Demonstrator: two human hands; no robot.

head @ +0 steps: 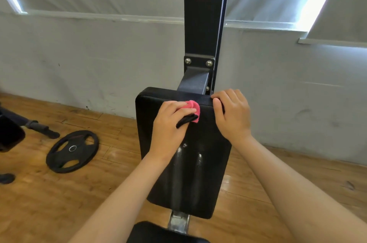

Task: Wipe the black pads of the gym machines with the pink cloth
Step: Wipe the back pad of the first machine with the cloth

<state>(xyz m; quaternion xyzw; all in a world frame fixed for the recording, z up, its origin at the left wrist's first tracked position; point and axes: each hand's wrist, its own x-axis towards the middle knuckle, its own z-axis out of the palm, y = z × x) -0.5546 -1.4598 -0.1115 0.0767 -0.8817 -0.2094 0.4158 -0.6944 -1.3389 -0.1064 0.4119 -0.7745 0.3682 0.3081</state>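
At twelve o'clock on the black pad [198,179], the left hand [170,121] clutches the bunched pink cloth [193,106] against it. At one o'clock, the right hand [232,115] grips the pad's top corner. A weight plate [72,151] lies at nine o'clock.

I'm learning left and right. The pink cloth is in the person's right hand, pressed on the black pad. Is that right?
Not quite. The pink cloth is in the person's left hand, not the right, pressed on the black pad. The head view shows it; the right hand only grips the pad's top edge.
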